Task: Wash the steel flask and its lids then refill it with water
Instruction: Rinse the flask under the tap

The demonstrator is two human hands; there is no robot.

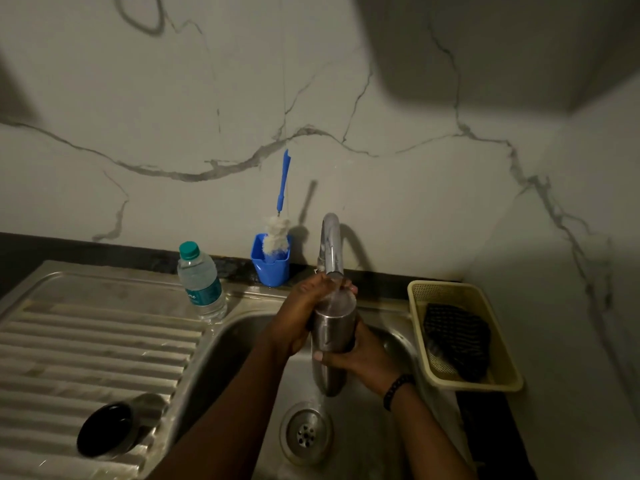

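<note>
The steel flask (333, 332) stands upright over the sink (242, 341), its mouth right under the chrome tap (331, 244). Water runs down the flask and falls toward the drain (306, 433). My left hand (301, 317) wraps the flask's upper part, fingers curled over the mouth. My right hand (360, 358) grips the flask lower down, thumb across its front. A steel lid cup with a black inside (116, 427) lies on its side on the ribbed drainboard (86, 348). No other lid shows.
A plastic water bottle with a green cap (201, 282) stands at the sink's back edge. A blue holder (270, 263) with a blue-handled bottle brush (281, 216) sits by the wall. A yellow basket (467, 384) with a dark cloth is at the right.
</note>
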